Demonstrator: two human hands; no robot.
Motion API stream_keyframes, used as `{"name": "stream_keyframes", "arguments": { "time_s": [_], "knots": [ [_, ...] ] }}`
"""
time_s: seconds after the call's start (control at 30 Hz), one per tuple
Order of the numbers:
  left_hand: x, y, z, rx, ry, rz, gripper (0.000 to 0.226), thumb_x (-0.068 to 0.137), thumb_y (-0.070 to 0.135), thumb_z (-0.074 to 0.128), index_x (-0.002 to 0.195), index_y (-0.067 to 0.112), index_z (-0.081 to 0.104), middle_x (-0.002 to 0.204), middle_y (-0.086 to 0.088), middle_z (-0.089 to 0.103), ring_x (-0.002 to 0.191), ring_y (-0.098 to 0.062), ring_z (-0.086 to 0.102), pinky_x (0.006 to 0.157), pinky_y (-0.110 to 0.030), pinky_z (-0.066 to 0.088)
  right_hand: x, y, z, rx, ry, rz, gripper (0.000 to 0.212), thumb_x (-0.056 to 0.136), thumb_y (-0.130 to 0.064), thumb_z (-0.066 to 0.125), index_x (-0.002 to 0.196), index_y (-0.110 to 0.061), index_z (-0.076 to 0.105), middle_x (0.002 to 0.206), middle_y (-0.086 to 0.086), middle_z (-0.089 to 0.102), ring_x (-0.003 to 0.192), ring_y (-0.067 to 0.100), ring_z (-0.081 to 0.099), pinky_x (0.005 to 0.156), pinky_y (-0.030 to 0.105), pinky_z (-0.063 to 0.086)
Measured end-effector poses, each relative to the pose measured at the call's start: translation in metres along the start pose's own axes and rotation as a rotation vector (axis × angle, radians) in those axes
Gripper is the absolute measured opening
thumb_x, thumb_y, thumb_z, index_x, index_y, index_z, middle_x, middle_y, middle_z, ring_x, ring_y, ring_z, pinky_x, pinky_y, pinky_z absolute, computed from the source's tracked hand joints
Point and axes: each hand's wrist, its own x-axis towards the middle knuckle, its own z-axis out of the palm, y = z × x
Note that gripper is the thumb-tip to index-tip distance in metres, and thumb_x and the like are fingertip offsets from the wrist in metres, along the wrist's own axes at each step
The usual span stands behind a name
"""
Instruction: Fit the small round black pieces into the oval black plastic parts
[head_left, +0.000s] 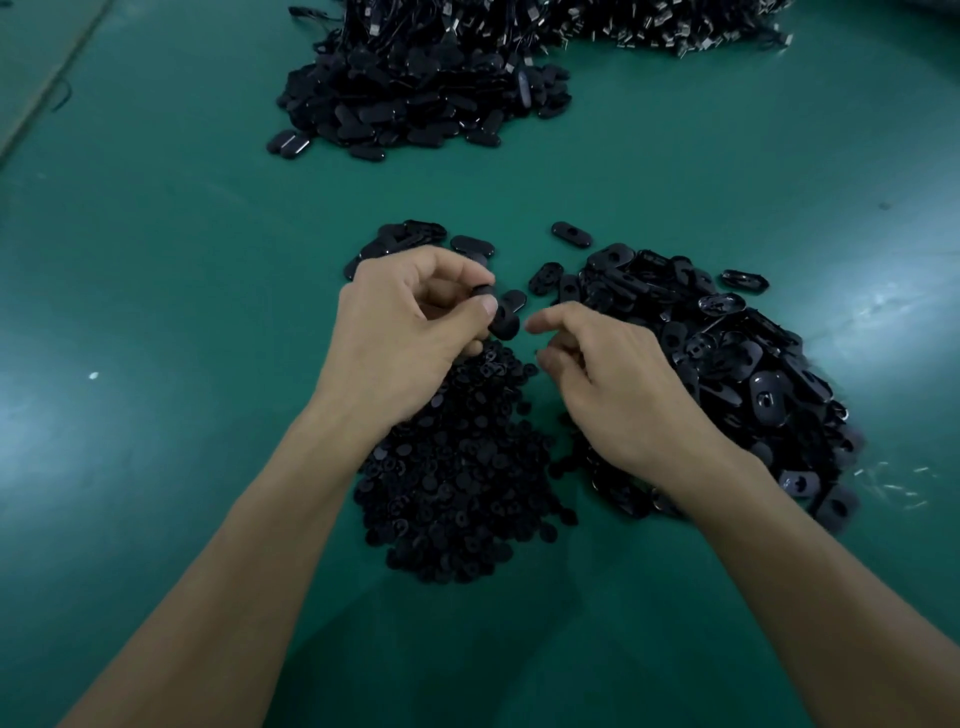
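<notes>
Above the heap of small round pieces (457, 488) on the green counter (156, 260), the left hand (410, 332) pinches an oval part (506, 314), apparently mid-fitting, while the right hand (618, 384) hangs loosely curled and empty, likely fetching another oval from its pile (727, 364) next.

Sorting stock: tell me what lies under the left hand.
Under the left hand lies the heap of small round pieces on the green table. Its palm covers the heap's top edge.

Glossy black oval parts (727, 358) and matte black round pieces (457, 483) lie on a plain green table (156, 260).
</notes>
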Motion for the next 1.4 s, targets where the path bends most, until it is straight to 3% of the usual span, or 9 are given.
{"name": "stream_keyframes", "arguments": {
  "time_s": [0.1,0.2,0.27,0.4,0.53,0.67,0.73,1.0,1.4],
  "knots": [
    [0.0,0.0,0.0,-0.034,-0.002,-0.011,0.016,0.087,0.008,0.076,0.086,0.022,0.07,0.074,0.003,0.075,0.07,-0.019,0.076,0.072,-0.037,0.063,-0.003,-0.002,-0.003,0.042,0.058,-0.039,0.023,0.105,-0.015,0.051,0.116,-0.024,0.07,0.101,-0.016,0.063,0.084,-0.008,0.056,0.074,-0.002,0.038],
    [0.0,-0.001,0.0,-0.073,0.0,-0.021,0.017,0.087,0.006,0.076,0.088,0.021,0.068,0.074,0.002,0.075,0.072,-0.022,0.077,0.072,-0.037,0.063,-0.006,-0.002,-0.006,0.182,0.124,-0.052,0.024,0.104,-0.017,0.054,0.095,-0.038,0.064,0.078,-0.009,0.065,0.071,0.012,0.063,0.062,0.026,0.049],
    [0.0,0.0,0.0,-0.085,-0.005,-0.027,0.018,0.088,0.005,0.075,0.094,0.021,0.07,0.076,0.004,0.076,0.073,-0.021,0.077,0.071,-0.034,0.063,-0.006,-0.003,-0.007,0.22,0.15,-0.056,0.028,0.103,-0.019,0.055,0.09,-0.043,0.063,0.08,-0.004,0.067,0.069,0.022,0.063,0.062,0.036,0.051],
    [0.001,0.001,0.001,-0.079,-0.007,-0.023,0.017,0.09,0.003,0.073,0.094,0.019,0.075,0.076,0.004,0.076,0.074,-0.017,0.077,0.071,-0.028,0.062,-0.006,-0.003,-0.009,0.278,0.163,-0.035,0.025,0.098,-0.019,0.064,0.09,-0.042,0.068,0.086,-0.015,0.07,0.072,0.016,0.068,0.066,0.032,0.055],
    [0.0,0.003,0.0,-0.102,-0.015,-0.029,0.016,0.089,0.003,0.074,0.092,0.019,0.075,0.075,0.003,0.076,0.074,-0.019,0.077,0.07,-0.027,0.061,-0.004,-0.003,-0.008,0.343,0.176,-0.053,0.013,0.092,-0.025,0.073,0.089,-0.037,0.071,0.083,-0.017,0.071,0.075,0.004,0.067,0.069,0.017,0.051],
    [0.0,0.005,0.0,-0.129,-0.015,-0.041,0.018,0.089,0.001,0.073,0.09,0.019,0.074,0.073,0.003,0.076,0.074,-0.019,0.077,0.068,-0.024,0.061,-0.005,-0.004,-0.009,0.397,0.171,-0.054,0.027,0.091,-0.018,0.075,0.101,-0.041,0.066,0.082,-0.013,0.073,0.076,0.008,0.071,0.073,0.026,0.056],
    [0.0,0.005,0.0,-0.133,-0.015,-0.042,0.018,0.089,0.0,0.073,0.09,0.018,0.074,0.072,0.003,0.076,0.074,-0.019,0.077,0.068,-0.024,0.061,-0.005,-0.006,-0.01,0.435,0.183,-0.039,0.024,0.088,-0.019,0.078,0.098,-0.037,0.067,0.081,-0.012,0.075,0.074,0.008,0.073,0.074,0.031,0.058],
    [-0.001,0.007,0.0,-0.138,-0.006,-0.056,0.018,0.089,0.001,0.073,0.089,0.019,0.074,0.073,0.001,0.076,0.074,-0.019,0.077,0.068,-0.025,0.061,-0.006,-0.007,-0.01,0.497,0.197,-0.05,0.013,0.086,-0.02,0.08,0.088,-0.029,0.071,0.077,-0.008,0.075,0.069,0.01,0.073,0.064,0.017,0.053],
    [-0.002,0.009,0.0,-0.172,-0.03,-0.077,0.016,0.091,0.0,0.071,0.091,0.016,0.074,0.076,-0.003,0.077,0.075,-0.02,0.077,0.067,-0.024,0.061,-0.005,-0.005,-0.012,0.596,0.163,-0.07,0.022,0.09,-0.006,0.074,0.097,-0.027,0.075,0.084,-0.003,0.078,0.076,0.016,0.076,0.069,0.021,0.057]
  ]
}}
